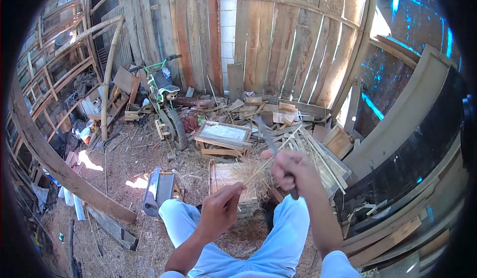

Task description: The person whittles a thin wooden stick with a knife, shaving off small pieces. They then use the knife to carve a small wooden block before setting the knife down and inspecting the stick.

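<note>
Both well short of the plank wall (261, 44) and apart, the left hand (219, 211) pinches a thin strip (258, 171) (probably bamboo) and the right hand (293, 171) grips a knife (268, 138), its blade beside the strip

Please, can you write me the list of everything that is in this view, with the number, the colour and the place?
knife: one, grey blade, in right hand
thin strip: one, pale, left fingertips
motorbike: one, green and black, before plank wall
plank wall: one, brown-grey, background
bamboo pole: one, tan, left of motorbike
framed panel: one, whitish, beyond the knees
pale strips: many, right of knife
scrap wood: many, brown, along wall
shavings: uncountable, tan, ground
trouser legs: two, pale blue, bottom
left hand, right hand: two, bare, centre
</note>
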The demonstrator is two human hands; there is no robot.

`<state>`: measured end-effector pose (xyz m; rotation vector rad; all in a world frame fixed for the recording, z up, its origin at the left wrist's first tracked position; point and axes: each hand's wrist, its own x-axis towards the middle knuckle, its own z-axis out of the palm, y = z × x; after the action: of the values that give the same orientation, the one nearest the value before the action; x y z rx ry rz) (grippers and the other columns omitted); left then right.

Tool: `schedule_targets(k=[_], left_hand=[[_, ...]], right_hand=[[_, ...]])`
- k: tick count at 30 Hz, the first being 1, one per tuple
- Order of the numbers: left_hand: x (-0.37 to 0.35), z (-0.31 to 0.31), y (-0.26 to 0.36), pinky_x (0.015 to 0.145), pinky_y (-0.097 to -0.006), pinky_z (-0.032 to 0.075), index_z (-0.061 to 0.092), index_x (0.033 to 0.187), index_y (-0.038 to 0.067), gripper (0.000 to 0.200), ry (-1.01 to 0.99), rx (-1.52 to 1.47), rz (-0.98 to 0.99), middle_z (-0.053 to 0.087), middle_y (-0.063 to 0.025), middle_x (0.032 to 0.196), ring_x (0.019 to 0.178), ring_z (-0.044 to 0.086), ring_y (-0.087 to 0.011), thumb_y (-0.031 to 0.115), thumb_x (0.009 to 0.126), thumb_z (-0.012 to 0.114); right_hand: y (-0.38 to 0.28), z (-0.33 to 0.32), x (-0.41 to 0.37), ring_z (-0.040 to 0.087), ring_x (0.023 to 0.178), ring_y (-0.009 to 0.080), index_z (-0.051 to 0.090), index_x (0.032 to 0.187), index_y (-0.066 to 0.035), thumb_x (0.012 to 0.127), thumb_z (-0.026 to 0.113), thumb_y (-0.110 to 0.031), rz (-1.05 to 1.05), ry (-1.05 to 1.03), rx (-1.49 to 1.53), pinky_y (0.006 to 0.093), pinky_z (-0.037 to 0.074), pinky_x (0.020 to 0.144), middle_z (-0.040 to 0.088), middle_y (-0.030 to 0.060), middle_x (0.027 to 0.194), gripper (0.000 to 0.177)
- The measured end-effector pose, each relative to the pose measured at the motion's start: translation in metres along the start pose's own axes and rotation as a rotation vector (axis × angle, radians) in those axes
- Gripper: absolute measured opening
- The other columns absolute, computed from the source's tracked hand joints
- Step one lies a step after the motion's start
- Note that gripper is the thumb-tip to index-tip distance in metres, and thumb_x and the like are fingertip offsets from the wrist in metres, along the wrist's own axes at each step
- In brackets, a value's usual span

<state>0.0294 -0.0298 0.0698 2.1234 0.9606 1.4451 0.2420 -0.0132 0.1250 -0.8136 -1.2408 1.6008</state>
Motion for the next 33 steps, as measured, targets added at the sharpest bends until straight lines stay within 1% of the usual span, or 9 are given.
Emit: schedule_targets(k=[4,7,10,14,17,24,26,30,33], left_hand=[[-0.003,0.001,-0.005,0.05,-0.0314,0.047,0.061,0.104,0.001,0.021,0.017,0.054,0.035,0.065,-0.0107,0.084,0.058,0.062,-0.0215,-0.004,0.083,0.057],[0.0,0.002,-0.007,0.049,-0.0328,0.046,0.06,0.105,0.002,0.027,0.022,0.184,0.109,0.063,-0.0097,0.08,0.057,0.061,-0.0232,-0.005,0.079,0.059],[-0.001,0.001,-0.01,0.049,-0.0339,0.046,0.06,0.107,0.004,0.033,0.01,0.247,0.124,0.061,-0.0095,0.077,0.058,0.06,-0.0253,-0.006,0.076,0.059],[-0.003,-0.004,-0.014,0.049,-0.0336,0.046,0.059,0.108,0.005,0.034,-0.039,0.261,0.133,0.062,-0.0097,0.078,0.058,0.061,-0.0252,-0.006,0.075,0.059],[-0.008,-0.007,-0.016,0.049,-0.0334,0.047,0.06,0.105,0.005,0.032,-0.018,0.26,0.126,0.063,-0.0098,0.079,0.06,0.062,-0.0252,-0.006,0.076,0.059],[-0.002,0.0,-0.006,0.05,-0.0321,0.047,0.061,0.099,0.003,0.024,-0.024,0.114,0.04,0.065,-0.0111,0.083,0.061,0.063,-0.0249,-0.009,0.078,0.056],[0.001,0.004,-0.004,0.05,-0.0317,0.047,0.061,0.099,0.002,0.024,-0.038,0.089,0.051,0.065,-0.0112,0.084,0.06,0.063,-0.0247,-0.009,0.079,0.055],[-0.002,0.003,-0.007,0.051,-0.0307,0.048,0.061,0.101,0.001,0.025,-0.075,0.02,0.04,0.066,-0.0111,0.087,0.06,0.063,-0.0227,-0.009,0.079,0.056],[-0.005,0.0,-0.008,0.052,-0.0296,0.048,0.061,0.101,0.001,0.025,-0.1,-0.002,0.001,0.066,-0.0109,0.089,0.061,0.064,-0.0212,-0.009,0.079,0.056]], right_hand=[[0.001,0.002,-0.001,0.035,0.044,0.0024,0.053,0.12,0.004,0.096,0.049,-0.021,-0.023,0.03,0.112,0.0168,0.022,0.037,0.053,0.0012,0.067,0.035],[0.017,0.019,0.002,0.034,0.045,0.0027,0.05,0.125,0.005,0.094,0.052,-0.021,0.121,-0.224,0.026,0.0171,0.022,0.038,0.053,0.0025,0.069,0.04],[0.015,0.015,0.002,0.034,0.048,0.0027,0.053,0.124,-0.001,0.095,0.052,-0.022,0.153,-0.158,0.051,0.0183,0.022,0.041,0.052,-0.0006,0.071,0.037],[0.011,0.007,0.0,0.034,0.047,0.0025,0.056,0.12,0.0,0.094,0.053,-0.023,0.12,-0.116,0.06,0.0174,0.023,0.04,0.052,-0.0006,0.071,0.035],[0.001,-0.011,0.0,0.035,0.045,0.0018,0.056,0.117,0.001,0.093,0.054,-0.022,-0.031,0.048,0.103,0.0154,0.024,0.038,0.051,0.0002,0.069,0.033],[0.015,0.001,-0.001,0.033,0.045,0.0022,0.052,0.124,0.0,0.095,0.052,-0.022,0.063,-0.064,0.078,0.0159,0.024,0.038,0.052,0.0001,0.071,0.037],[0.024,0.019,0.001,0.035,0.044,0.0029,0.048,0.125,0.006,0.095,0.05,-0.022,0.167,-0.229,0.08,0.0176,0.024,0.038,0.053,0.0028,0.067,0.04],[0.018,0.008,0.001,0.036,0.045,0.0035,0.053,0.117,0.01,0.094,0.052,-0.022,0.109,-0.172,0.032,0.0178,0.023,0.038,0.053,0.0042,0.066,0.039],[0.01,-0.001,-0.003,0.033,0.045,0.0022,0.054,0.117,0.006,0.095,0.052,-0.022,0.111,-0.119,-0.005,0.0178,0.022,0.038,0.053,0.0017,0.069,0.037]])
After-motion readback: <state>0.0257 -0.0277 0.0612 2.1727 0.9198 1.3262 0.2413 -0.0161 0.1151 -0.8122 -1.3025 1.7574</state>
